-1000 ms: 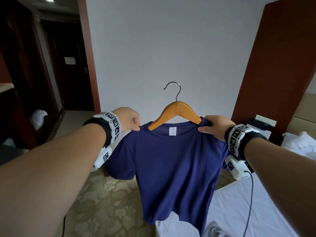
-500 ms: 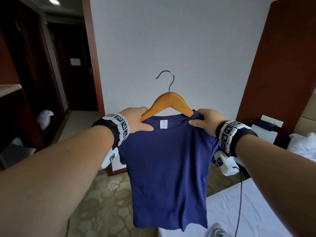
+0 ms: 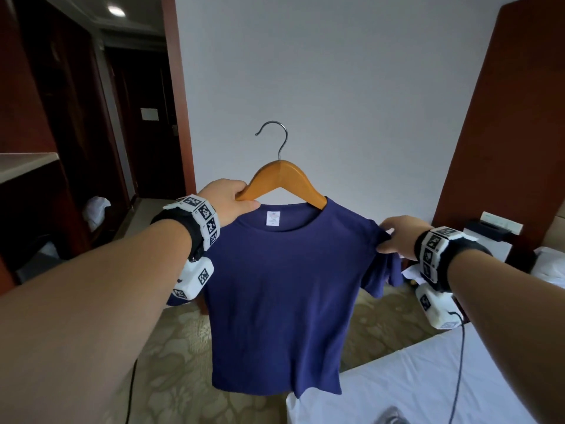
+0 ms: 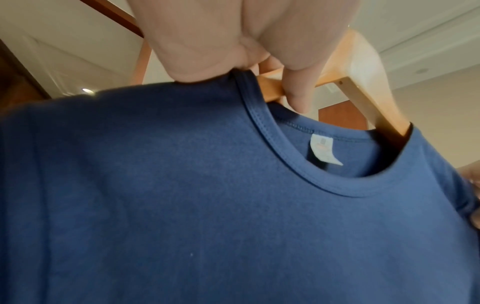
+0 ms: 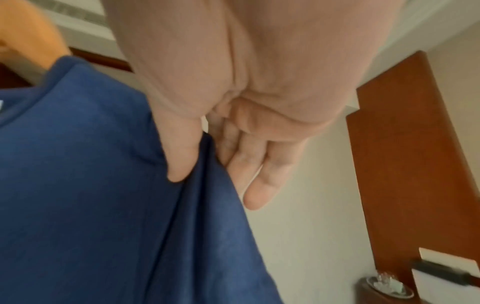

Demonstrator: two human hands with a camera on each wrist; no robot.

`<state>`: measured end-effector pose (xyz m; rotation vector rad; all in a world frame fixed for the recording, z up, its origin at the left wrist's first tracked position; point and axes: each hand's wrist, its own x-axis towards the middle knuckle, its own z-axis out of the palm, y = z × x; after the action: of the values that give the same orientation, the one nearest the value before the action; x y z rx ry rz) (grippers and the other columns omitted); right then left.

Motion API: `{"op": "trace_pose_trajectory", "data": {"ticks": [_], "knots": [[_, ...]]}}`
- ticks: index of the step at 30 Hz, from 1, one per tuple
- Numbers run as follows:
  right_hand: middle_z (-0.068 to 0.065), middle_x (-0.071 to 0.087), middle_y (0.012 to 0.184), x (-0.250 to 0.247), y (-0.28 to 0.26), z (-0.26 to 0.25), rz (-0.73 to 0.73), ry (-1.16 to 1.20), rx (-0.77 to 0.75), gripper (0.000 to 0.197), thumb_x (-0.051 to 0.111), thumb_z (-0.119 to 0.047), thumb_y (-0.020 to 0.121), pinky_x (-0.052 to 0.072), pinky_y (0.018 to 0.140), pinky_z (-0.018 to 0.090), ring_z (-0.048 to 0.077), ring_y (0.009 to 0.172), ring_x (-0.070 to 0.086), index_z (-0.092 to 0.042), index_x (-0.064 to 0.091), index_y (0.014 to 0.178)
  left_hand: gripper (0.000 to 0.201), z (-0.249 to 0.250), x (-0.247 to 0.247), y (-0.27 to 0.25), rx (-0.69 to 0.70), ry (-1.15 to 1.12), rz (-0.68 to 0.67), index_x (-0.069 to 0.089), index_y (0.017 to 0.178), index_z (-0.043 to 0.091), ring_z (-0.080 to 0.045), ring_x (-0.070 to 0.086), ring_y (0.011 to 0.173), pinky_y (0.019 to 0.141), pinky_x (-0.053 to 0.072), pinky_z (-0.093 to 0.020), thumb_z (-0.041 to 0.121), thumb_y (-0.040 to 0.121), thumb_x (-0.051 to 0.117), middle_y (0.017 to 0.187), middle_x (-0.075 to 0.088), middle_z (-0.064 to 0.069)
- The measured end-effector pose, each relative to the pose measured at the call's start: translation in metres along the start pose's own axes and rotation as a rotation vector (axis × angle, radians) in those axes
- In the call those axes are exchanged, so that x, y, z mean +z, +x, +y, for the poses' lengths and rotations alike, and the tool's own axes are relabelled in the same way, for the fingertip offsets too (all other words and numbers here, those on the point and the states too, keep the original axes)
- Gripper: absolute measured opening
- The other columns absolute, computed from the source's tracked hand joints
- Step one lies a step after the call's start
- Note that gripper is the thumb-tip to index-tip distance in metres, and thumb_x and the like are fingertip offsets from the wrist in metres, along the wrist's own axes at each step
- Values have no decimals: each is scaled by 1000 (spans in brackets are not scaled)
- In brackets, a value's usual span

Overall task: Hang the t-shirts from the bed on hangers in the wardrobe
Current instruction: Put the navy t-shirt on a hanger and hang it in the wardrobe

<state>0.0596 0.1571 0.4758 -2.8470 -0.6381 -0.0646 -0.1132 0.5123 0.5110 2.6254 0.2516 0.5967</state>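
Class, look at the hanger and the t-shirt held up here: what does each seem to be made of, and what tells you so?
Hanger: the body looks like wood with a smooth, glossy orange-brown finish; its hook looks like thin grey metal wire with a shine.
T-shirt: navy, matt, soft knit fabric, probably cotton or a blend; it drapes in folds, has a stitched, ribbed collar and a white label.

both arms outstretched, left hand point(image 3: 227, 201) gripping, right hand point(image 3: 397, 237) pinching
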Motion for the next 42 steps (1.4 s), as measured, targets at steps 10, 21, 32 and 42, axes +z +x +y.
{"op": "trace_pose_trajectory", "data": {"ticks": [10,21,32,42], "knots": [[5,70,117,-10,6,17,-7,-242,136,27,68,-26,93,51,84,29,28,107,67,-16,73,118,37,-19,-5,-7,-133,-48,104,59,74,15,-21,57,66,64,43,-32,45,94,68,70,60,-2],[1,70,120,6,9,-17,6,-83,-7,34,74,-29,89,52,96,30,23,113,65,-21,69,122,31,7,4,-16,-89,-19,33,63,72,20,-16,55,64,63,41,-30,41,92,73,66,58,3],[0,70,121,1,16,-9,-17,-32,-30,33,73,-26,89,52,99,33,24,112,66,-22,68,121,29,-3,-5,-29,-222,38,79,67,72,35,-19,61,82,74,51,-34,64,76,65,85,67,-4],[0,77,86,21,27,-40,-141,-292,-188,14,73,-17,83,55,73,25,20,86,72,-16,78,96,29,-1,-11,-49,-272,55,24,73,76,15,-19,68,78,67,46,-30,42,86,77,79,73,-2]]}}
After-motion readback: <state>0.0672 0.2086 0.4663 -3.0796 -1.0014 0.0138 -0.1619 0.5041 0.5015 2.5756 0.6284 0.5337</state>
